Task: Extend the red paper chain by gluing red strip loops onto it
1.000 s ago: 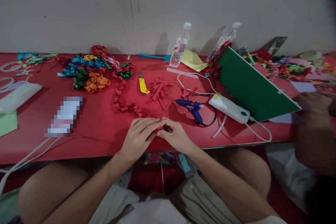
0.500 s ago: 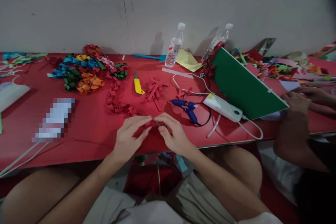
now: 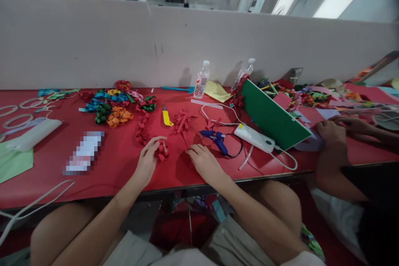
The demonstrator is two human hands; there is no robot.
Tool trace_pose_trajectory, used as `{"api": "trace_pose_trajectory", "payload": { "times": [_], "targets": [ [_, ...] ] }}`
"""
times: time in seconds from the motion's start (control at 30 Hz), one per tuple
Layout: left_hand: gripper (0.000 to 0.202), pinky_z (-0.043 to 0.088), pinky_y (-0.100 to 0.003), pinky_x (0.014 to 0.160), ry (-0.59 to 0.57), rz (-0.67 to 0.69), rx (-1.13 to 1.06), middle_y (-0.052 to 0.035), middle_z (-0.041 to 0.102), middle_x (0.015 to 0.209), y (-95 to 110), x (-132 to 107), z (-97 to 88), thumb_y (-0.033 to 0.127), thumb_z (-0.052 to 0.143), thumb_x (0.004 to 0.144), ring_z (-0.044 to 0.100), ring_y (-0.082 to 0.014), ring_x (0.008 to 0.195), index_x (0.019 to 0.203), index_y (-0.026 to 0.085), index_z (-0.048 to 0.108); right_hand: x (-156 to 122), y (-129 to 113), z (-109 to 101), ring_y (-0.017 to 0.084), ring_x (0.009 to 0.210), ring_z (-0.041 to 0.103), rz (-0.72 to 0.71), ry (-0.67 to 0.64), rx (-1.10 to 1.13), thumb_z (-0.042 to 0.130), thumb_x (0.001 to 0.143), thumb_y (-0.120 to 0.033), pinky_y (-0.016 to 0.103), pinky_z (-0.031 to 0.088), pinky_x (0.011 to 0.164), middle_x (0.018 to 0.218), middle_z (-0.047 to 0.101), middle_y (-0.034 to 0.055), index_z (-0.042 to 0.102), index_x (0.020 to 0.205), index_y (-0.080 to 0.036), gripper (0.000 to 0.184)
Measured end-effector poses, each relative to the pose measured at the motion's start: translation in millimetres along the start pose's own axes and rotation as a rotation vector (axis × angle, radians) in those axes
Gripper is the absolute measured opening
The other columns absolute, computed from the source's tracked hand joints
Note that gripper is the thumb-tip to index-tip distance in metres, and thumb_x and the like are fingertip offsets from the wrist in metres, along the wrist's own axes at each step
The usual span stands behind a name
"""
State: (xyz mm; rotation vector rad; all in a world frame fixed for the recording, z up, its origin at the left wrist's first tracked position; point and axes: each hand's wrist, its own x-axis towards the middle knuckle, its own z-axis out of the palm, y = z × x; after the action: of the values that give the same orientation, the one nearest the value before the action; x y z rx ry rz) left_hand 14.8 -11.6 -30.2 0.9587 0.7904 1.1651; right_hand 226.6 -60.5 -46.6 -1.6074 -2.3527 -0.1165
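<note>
My left hand [image 3: 147, 163] is closed on the near end of a red paper chain [image 3: 162, 151], with loose links showing beside the fingers. From there the chain runs back across the table towards a bundle of coloured paper chains [image 3: 118, 115]. My right hand [image 3: 204, 161] is low over the table, its fingertips closed on the lower end of a red paper strip [image 3: 185, 139]. That strip reaches out of a pile of red paper strips [image 3: 183, 120]. A yellow utility knife [image 3: 167, 117] lies left of the pile, and a blue hot glue gun [image 3: 217, 140] lies right of it.
A white power strip [image 3: 254, 138] with looping cables is right of the glue gun. A green board [image 3: 271, 112] leans beside it. Two bottles, one of them a water bottle [image 3: 202, 81], stand near the partition. A co-worker's hands [image 3: 332, 131] are at the right.
My hands have come apart; the left has kept the chain end and the right has moved to a strip from the pile. The head view has tilted up, showing the room beyond the partition.
</note>
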Motion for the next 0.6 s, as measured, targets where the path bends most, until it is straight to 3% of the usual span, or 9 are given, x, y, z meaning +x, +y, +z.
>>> {"api": "trace_pose_trajectory", "payload": {
  "times": [0.17,0.27,0.37,0.47,0.6],
  "targets": [
    [0.029,0.048,-0.024,0.068,0.0,0.041,0.123,-0.0005,0.061,0.08,-1,4,1.5,0.039,0.064,0.084,0.058,-0.0119,0.071,0.104,0.018,0.066,1,6,3,0.025,0.109,0.059,0.001,0.029,-0.041,0.056,0.094,-0.01,0.04,0.051,0.093,0.124,0.068,0.012,0.066,0.121,-0.014,0.029],
    [0.024,0.049,-0.027,0.081,-0.026,0.199,0.348,-0.0034,0.067,0.091,-7,5,2.0,0.036,0.068,0.083,0.063,-0.0149,0.085,0.099,0.019,0.063,3,7,4,0.025,0.103,0.061,-0.016,-0.004,-0.1,0.058,0.093,-0.011,0.042,0.051,0.089,0.115,0.072,0.0106,0.069,0.113,-0.015,0.023],
    [0.02,0.048,-0.032,0.092,-0.084,0.205,0.442,-0.0064,0.07,0.1,-8,4,2.2,0.039,0.067,0.085,0.064,-0.0176,0.095,0.091,0.02,0.062,4,7,6,0.025,0.108,0.059,-0.018,0.023,-0.113,0.056,0.097,-0.018,0.042,0.05,0.089,0.129,0.067,0.01,0.067,0.117,-0.017,0.023],
    [0.021,0.045,-0.032,0.099,-0.097,0.143,0.382,-0.0074,0.07,0.109,-2,6,2.1,0.042,0.067,0.085,0.063,-0.0186,0.104,0.086,0.021,0.066,5,10,6,0.025,0.118,0.056,-0.045,0.011,-0.09,0.055,0.098,-0.022,0.042,0.05,0.09,0.143,0.059,0.0058,0.06,0.131,-0.022,0.033],
    [0.023,0.04,-0.028,0.104,0.018,0.141,0.194,-0.0052,0.065,0.123,5,11,-0.1,0.041,0.078,0.075,0.055,-0.0192,0.121,0.074,0.021,0.067,4,13,2,0.024,0.111,0.058,-0.137,-0.042,-0.11,0.054,0.098,-0.018,0.04,0.049,0.089,0.131,0.067,0.0068,0.063,0.127,-0.018,0.031]
  ]
}}
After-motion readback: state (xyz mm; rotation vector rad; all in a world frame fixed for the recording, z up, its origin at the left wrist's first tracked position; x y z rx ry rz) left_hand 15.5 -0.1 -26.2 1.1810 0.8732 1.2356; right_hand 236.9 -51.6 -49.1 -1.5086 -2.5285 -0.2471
